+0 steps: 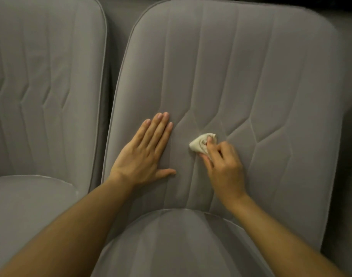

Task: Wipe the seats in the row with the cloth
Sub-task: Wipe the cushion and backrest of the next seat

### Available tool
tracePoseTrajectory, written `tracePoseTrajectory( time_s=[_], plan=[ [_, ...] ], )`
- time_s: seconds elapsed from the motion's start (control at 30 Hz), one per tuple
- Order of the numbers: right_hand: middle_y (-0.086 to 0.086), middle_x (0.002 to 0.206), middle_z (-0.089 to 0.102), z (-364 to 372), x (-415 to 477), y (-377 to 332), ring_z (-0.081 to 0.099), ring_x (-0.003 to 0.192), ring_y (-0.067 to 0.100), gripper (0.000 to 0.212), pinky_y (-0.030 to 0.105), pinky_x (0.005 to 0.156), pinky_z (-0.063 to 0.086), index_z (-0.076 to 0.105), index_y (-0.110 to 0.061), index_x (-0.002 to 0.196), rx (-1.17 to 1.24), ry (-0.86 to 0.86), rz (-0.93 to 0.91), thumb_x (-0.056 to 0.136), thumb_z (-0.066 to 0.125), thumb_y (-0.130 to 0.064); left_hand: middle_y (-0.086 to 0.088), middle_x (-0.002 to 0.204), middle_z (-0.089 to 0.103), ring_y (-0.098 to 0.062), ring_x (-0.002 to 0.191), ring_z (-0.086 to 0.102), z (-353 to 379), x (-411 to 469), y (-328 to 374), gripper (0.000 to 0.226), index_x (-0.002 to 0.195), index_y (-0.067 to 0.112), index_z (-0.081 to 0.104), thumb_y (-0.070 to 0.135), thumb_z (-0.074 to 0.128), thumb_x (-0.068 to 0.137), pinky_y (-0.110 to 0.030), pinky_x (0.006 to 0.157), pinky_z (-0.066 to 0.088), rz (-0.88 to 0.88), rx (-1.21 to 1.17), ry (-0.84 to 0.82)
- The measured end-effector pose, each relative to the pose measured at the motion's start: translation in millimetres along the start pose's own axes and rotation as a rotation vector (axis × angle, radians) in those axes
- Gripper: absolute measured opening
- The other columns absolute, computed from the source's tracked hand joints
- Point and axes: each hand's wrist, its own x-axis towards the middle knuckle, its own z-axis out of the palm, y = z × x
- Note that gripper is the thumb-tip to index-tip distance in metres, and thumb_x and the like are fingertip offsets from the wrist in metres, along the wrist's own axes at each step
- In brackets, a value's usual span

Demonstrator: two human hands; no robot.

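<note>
Cloth, small, cream and crumpled (200,144), lies pressed against the middle of the grey, stitched fabric backrest (251,76) of the right-hand seat, over a bend in the seams. Right hand (224,168) pinches it with curled fingers. Left hand (143,154) rests flat on the same backrest just beside the cloth, fingers straight and together, thumb splayed. Below lies the grey rounded seat cushion (181,246); a second matching grey seat (41,76) stands to the left.
</note>
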Motion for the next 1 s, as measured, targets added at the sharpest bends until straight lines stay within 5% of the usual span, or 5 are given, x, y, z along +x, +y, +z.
tracePoseTrajectory(
  time_s=[0.3, 0.63, 0.73, 0.87, 1.0],
  plan=[
    [0.022, 0.084, 0.055, -10.5, 75.7, 8.3, 0.055, 0.073, 0.035, 0.038, 0.039, 0.070, 0.043, 0.062, 0.004, 0.115, 0.065, 0.205, 0.150, 0.086, 0.057, -0.021, -0.023, 0.157, 0.007, -0.036, 0.146, 0.009, 10.0, -11.6, 6.4, 0.102, 0.149, -0.008, 0.012, 0.073, 0.022, 0.088, -0.043, 0.121, 0.003, 0.025, 0.045, 0.033],
    [0.011, 0.076, 0.053, 10.1, -85.6, -9.6, 0.042, 0.067, 0.023, 0.037, 0.039, 0.057, 0.046, 0.064, 0.001, 0.112, 0.114, -0.171, -0.075, 0.096, 0.045, -0.026, -0.024, 0.156, 0.000, -0.035, 0.146, 0.005, 7.3, -12.8, 6.4, 0.103, 0.149, -0.008, 0.004, 0.075, 0.017, 0.090, -0.043, 0.121, 0.000, 0.040, 0.090, 0.047],
    [0.011, 0.080, 0.054, 0.7, -65.7, -7.4, 0.047, 0.067, 0.024, 0.036, 0.038, 0.059, 0.046, 0.064, 0.000, 0.116, 0.188, -0.109, -0.073, 0.094, 0.049, -0.025, -0.024, 0.157, 0.008, -0.035, 0.145, 0.008, 8.0, -12.8, 6.7, 0.103, 0.149, -0.008, 0.008, 0.075, 0.021, 0.090, -0.043, 0.121, 0.002, 0.039, 0.079, 0.062],
    [0.012, 0.087, 0.054, 7.0, -7.5, -5.9, 0.045, 0.075, 0.022, 0.036, 0.032, 0.068, 0.040, 0.064, -0.001, 0.115, 0.202, 0.115, 0.183, 0.082, 0.064, -0.016, -0.025, 0.157, 0.012, -0.035, 0.145, 0.007, 9.3, -13.3, 6.1, 0.103, 0.149, -0.008, 0.005, 0.075, 0.018, 0.090, -0.042, 0.120, 0.001, 0.047, 0.069, 0.073],
    [0.014, 0.077, 0.057, 18.4, -64.7, -22.0, 0.042, 0.073, 0.024, 0.036, 0.038, 0.064, 0.043, 0.065, 0.001, 0.113, 0.203, -0.133, 0.026, 0.087, 0.052, -0.019, -0.025, 0.157, 0.012, -0.035, 0.146, 0.010, 7.6, -12.8, 6.0, 0.103, 0.149, -0.008, 0.006, 0.075, 0.016, 0.090, -0.042, 0.120, 0.000, 0.050, 0.036, 0.062]
  ],
)
